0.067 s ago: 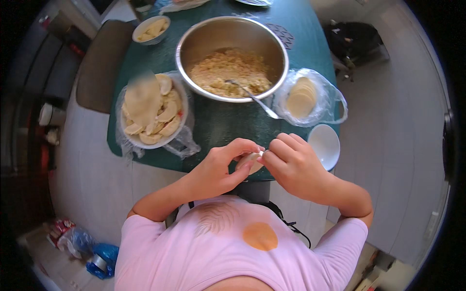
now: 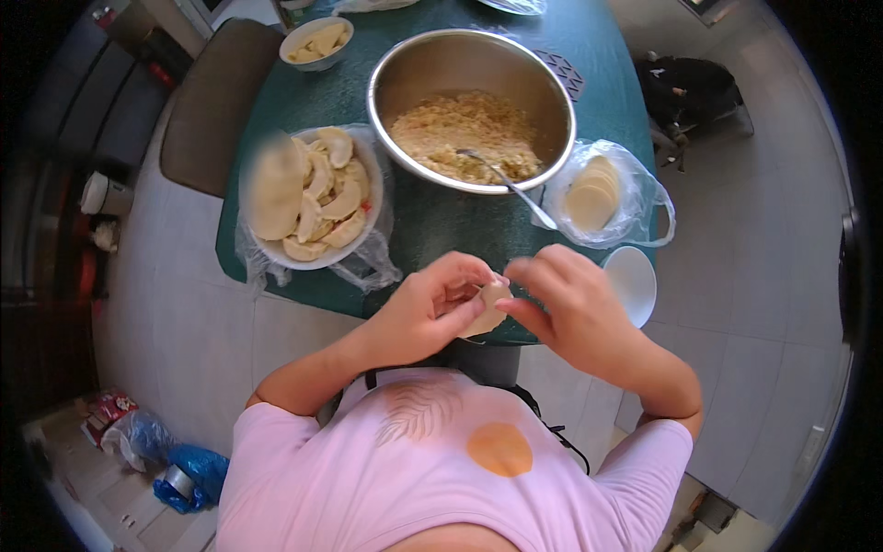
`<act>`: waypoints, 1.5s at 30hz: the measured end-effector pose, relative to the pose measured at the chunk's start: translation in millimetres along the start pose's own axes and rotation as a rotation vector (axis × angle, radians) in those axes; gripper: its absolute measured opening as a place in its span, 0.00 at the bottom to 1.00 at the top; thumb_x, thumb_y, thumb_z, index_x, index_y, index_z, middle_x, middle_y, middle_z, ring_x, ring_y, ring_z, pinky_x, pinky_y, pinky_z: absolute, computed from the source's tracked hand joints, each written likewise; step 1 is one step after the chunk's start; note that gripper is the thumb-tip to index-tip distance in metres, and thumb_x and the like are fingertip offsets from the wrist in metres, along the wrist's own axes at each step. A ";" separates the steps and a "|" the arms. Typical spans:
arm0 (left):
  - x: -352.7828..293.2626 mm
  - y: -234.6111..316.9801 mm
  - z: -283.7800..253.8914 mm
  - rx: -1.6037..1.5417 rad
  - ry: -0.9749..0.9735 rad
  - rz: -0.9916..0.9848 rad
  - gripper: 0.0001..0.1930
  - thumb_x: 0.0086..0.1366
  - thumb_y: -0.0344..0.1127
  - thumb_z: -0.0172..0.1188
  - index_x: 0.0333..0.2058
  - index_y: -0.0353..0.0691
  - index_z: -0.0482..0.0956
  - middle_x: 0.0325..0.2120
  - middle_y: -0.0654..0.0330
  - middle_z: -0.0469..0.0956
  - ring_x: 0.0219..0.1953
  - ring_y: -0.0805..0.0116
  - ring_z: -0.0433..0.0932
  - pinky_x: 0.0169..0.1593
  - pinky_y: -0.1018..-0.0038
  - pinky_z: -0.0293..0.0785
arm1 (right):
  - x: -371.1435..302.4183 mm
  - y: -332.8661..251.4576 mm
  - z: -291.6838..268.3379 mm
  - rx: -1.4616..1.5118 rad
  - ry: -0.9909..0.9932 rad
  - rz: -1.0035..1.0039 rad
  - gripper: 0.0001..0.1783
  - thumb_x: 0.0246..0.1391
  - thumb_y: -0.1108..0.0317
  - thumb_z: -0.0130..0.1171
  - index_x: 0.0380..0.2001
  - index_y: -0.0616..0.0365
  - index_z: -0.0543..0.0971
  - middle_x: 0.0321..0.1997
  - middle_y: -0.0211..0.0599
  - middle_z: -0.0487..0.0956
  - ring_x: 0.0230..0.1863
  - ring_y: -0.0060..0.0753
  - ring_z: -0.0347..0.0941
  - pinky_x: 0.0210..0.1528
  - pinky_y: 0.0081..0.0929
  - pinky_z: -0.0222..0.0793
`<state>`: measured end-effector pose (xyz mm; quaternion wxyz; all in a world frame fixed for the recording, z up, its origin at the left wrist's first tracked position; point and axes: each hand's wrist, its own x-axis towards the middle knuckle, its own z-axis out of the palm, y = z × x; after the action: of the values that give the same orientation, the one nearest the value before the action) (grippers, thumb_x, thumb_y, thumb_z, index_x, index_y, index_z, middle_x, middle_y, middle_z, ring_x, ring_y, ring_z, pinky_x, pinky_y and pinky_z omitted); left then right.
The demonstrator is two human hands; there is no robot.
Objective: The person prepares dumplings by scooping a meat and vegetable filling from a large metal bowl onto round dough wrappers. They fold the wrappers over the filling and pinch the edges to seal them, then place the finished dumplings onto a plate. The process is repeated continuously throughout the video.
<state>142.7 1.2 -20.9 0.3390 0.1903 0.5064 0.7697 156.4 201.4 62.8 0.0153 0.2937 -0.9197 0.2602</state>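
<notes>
Near the table's front edge, my left hand (image 2: pixel 428 311) pinches a pale dumpling (image 2: pixel 487 313) between thumb and fingers. From the other side my right hand (image 2: pixel 575 299) meets it, thumb tip on the dough and curled forefinger at its upper rim; these fingers are slightly blurred. Whatever lies inside the dough is hidden. Beyond my hands stands a big steel bowl (image 2: pixel 380 124) of minced filling (image 2: pixel 469 133), with a spoon (image 2: pixel 508 184) leaning over its rim. Round dough wrappers (image 2: pixel 591 195) lie in an open plastic bag (image 2: pixel 635 216) at the right.
A bowl (image 2: pixel 372 198) of folded dumplings sits on plastic at left, partly covered by a blurred pale patch. A white bowl (image 2: pixel 633 285) stands by the right table edge. Far left are a small bowl (image 2: pixel 317 64) with pale pieces and a chair (image 2: pixel 216 106).
My right thumb and forefinger have moved farther apart at the dumpling's edge, and more of the dough shows between my hands. The whole view has shifted slightly, moving the table things rightward.
</notes>
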 end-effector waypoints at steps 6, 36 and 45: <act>-20.7 8.3 -36.4 -0.747 0.113 0.031 0.18 0.62 0.20 0.52 0.50 0.41 0.63 0.51 0.52 0.68 0.57 0.55 0.68 0.58 0.59 0.68 | 24.8 -10.6 28.8 0.560 0.000 0.378 0.11 0.55 0.72 0.58 0.40 0.62 0.70 0.27 0.38 0.77 0.25 0.21 0.73 0.27 0.19 0.68; -126.7 -1.0 -115.8 -0.094 0.557 0.233 0.15 0.64 0.28 0.52 0.49 0.35 0.66 0.51 0.49 0.70 0.52 0.55 0.72 0.53 0.61 0.71 | 185.4 -4.4 151.5 0.097 0.164 0.270 0.15 0.46 0.65 0.60 0.34 0.66 0.73 0.32 0.50 0.76 0.34 0.50 0.72 0.39 0.37 0.69; -140.8 -1.0 -122.1 -0.108 0.628 0.230 0.13 0.64 0.29 0.53 0.47 0.35 0.68 0.47 0.50 0.72 0.49 0.58 0.74 0.52 0.64 0.72 | 224.6 -21.7 150.3 0.425 -0.129 0.338 0.16 0.48 0.66 0.60 0.36 0.66 0.73 0.31 0.47 0.77 0.27 0.32 0.78 0.28 0.27 0.72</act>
<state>163.6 -178.5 -65.3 0.0871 -0.0184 0.5197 0.8497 1.3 -6.4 -16.3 -0.1487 0.1485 -0.8794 0.4271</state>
